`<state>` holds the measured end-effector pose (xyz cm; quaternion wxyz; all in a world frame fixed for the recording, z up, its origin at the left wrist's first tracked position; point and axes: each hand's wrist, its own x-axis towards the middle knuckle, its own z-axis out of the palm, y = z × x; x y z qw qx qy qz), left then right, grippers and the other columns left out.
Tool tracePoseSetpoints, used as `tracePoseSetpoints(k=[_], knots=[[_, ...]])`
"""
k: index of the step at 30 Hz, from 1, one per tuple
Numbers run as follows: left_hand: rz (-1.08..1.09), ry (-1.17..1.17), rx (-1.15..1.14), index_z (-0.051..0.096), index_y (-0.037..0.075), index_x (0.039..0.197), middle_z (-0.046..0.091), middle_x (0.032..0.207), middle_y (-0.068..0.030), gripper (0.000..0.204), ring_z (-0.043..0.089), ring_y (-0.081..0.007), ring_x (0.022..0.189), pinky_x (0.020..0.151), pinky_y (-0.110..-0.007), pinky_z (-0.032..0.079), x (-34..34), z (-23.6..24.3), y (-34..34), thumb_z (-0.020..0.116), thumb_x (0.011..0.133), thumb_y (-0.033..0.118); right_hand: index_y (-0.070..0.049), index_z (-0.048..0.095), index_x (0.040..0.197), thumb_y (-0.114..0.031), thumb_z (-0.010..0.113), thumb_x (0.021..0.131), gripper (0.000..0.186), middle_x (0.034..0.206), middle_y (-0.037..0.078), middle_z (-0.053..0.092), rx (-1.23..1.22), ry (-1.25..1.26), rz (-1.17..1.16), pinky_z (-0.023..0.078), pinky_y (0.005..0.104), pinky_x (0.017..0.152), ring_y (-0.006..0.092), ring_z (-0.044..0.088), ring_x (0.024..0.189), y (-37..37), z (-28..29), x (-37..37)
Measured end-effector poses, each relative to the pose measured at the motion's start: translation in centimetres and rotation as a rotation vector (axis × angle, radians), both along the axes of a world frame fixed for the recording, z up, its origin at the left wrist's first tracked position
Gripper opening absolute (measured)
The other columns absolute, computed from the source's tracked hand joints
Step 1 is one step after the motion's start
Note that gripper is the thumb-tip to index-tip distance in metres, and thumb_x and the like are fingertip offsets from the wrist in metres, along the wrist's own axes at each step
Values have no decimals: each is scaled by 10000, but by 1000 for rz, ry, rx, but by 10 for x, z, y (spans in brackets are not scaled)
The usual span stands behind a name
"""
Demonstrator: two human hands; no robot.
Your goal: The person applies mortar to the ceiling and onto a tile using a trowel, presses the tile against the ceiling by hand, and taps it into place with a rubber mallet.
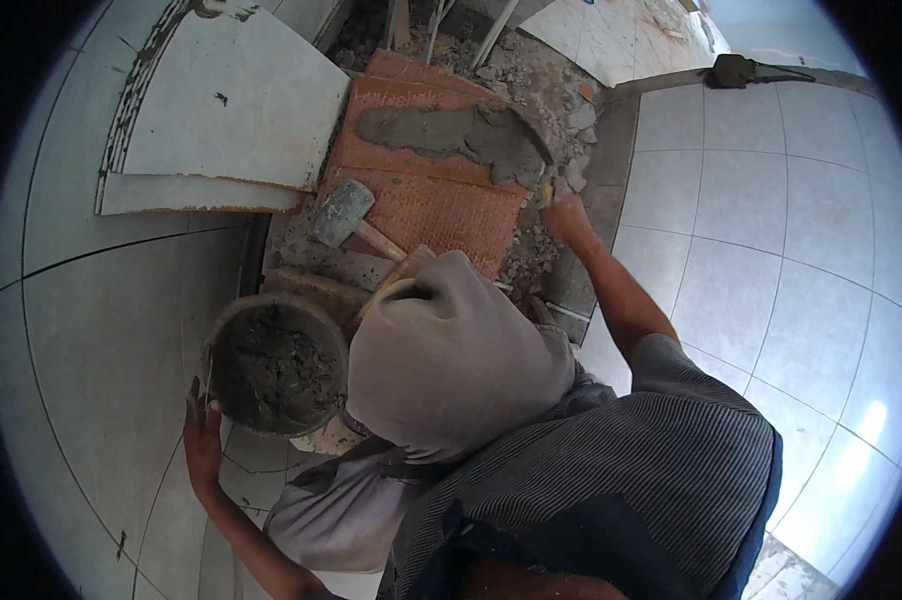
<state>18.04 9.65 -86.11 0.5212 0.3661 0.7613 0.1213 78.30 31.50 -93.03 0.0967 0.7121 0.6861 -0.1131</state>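
Note:
My right hand [568,218] is closed around the handle of a trowel [547,187], at the right end of a strip of wet grey mortar [431,132]. The mortar lies across the ribbed, orange-brown back of a tile [441,205]. Much of the trowel's blade is hard to make out against the mortar. On the left, my left hand [203,440] rests by the outer side of a round bucket [339,330], its fingers stretched out along the rim. Grey mortar [281,365] sits inside the bucket. A mallet [343,212] with a grey head lies on the near left part of the tile.
Several white tiles [231,100] are stacked at the far left. Rubble [571,120] surrounds the orange-brown tile at the back and right. Pale floor tiles [741,190] cover the right side. A dark object with a cord [731,70] lies at the far right. My knee [451,350] rises between bucket and tile.

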Motion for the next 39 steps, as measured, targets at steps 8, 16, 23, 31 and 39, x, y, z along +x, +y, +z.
tracePoseSetpoints(k=[8,16,23,31,39], knots=[[-20,45,-24,286,46,1425,337,1439,-184,649,337,-289,1324,1077,-397,259,-2,-2,2,473,930,422,13,516,1129,-236,568,782,430,910,294,610,-27,-146,169,458,491,783,446,592,896,45,-2,80],[-43,102,5,277,51,1428,386,1392,-223,624,378,-313,1294,1048,-405,295,-2,5,-5,472,938,385,-15,643,921,-146,554,767,221,809,161,662,-408,-62,-210,513,412,642,316,645,715,137,95,74],[29,56,5,278,57,1430,387,1403,-198,627,377,-297,1299,1052,-417,301,-3,3,-11,460,938,401,-30,593,1040,-197,553,747,340,919,223,647,-267,-353,269,494,465,747,416,608,860,137,87,124],[24,53,4,283,59,1428,381,1404,-208,645,377,-304,1298,1049,-413,308,-3,3,-3,475,927,417,-110,534,1163,-173,549,727,440,991,219,632,-156,-308,166,476,475,806,407,590,940,86,69,123],[-6,103,-35,309,57,1419,394,1396,-205,654,382,-297,1293,1055,-408,294,-3,2,2,515,909,411,-149,517,1188,-190,564,726,466,936,223,635,-120,-201,124,475,490,757,421,591,898,76,37,139]])
